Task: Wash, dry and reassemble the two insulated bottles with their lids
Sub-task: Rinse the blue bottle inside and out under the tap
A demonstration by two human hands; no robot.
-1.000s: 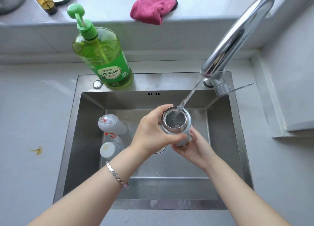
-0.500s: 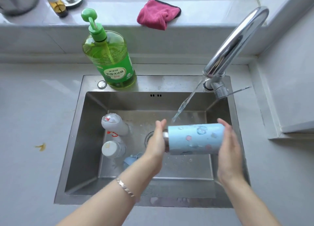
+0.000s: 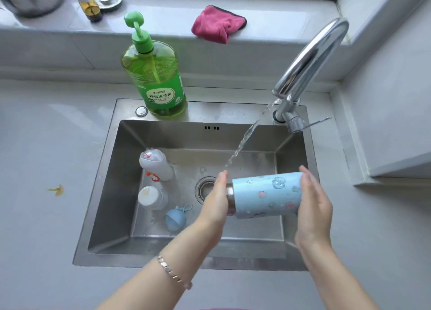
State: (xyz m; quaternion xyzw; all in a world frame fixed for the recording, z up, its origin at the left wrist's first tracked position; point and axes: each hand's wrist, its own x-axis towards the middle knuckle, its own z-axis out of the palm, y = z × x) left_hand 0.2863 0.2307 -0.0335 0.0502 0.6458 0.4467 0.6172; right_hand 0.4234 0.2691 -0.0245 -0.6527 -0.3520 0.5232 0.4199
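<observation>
A light blue insulated bottle [image 3: 265, 196] with cartoon prints lies sideways over the sink, pressed between my palms. My left hand [image 3: 215, 201] lies flat over its steel mouth, and my right hand [image 3: 313, 201] presses flat on its base. A white bottle [image 3: 155, 165] lies on the sink floor at the left, a white lid [image 3: 150, 197] just in front of it. A round blue lid [image 3: 175, 218] with a loop sits nearby. Water runs from the faucet [image 3: 307, 60] and falls just behind my left hand.
The steel sink [image 3: 105, 193] has its drain [image 3: 206, 188] by my left hand. A green dish soap pump bottle [image 3: 155, 76] stands on the sink's back rim. A pink cloth [image 3: 218, 25] lies on the ledge behind. Grey counter surrounds the sink.
A second ago the bottle stood upright under the stream, gripped by both hands. It has been turned sideways and is now pressed between my flat palms, out of the water.
</observation>
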